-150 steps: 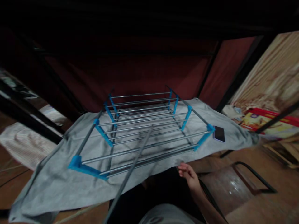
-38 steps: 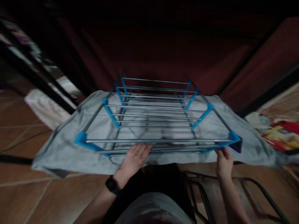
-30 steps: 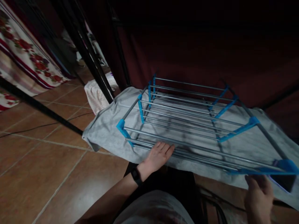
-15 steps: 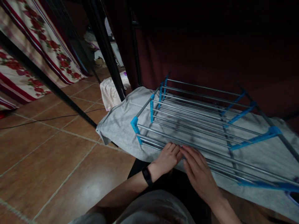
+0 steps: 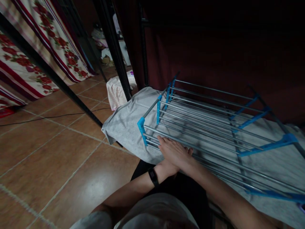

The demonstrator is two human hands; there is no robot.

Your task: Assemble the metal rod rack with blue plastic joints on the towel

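Silver-and-blue rack (image 5: 214, 155) on grey cloth (image 5: 128, 127). Cloth's near edge: right hand (image 5: 172, 151) crossed over left hand (image 5: 168, 167), right fingers close together on rack; left fingers mostly hidden, cannot tell.

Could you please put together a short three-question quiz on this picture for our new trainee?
1. Multiple choice: What colour are the corner pieces of the metal rack?
A) Yellow
B) Blue
C) White

2. True or false: In this view, the right hand crosses in front of the left hand.

3. Short answer: What lies beneath the rack?

Key
1. B, blue.
2. True; the right hand covers much of the left one, so the left grip is largely hidden.
3. A grey cloth.
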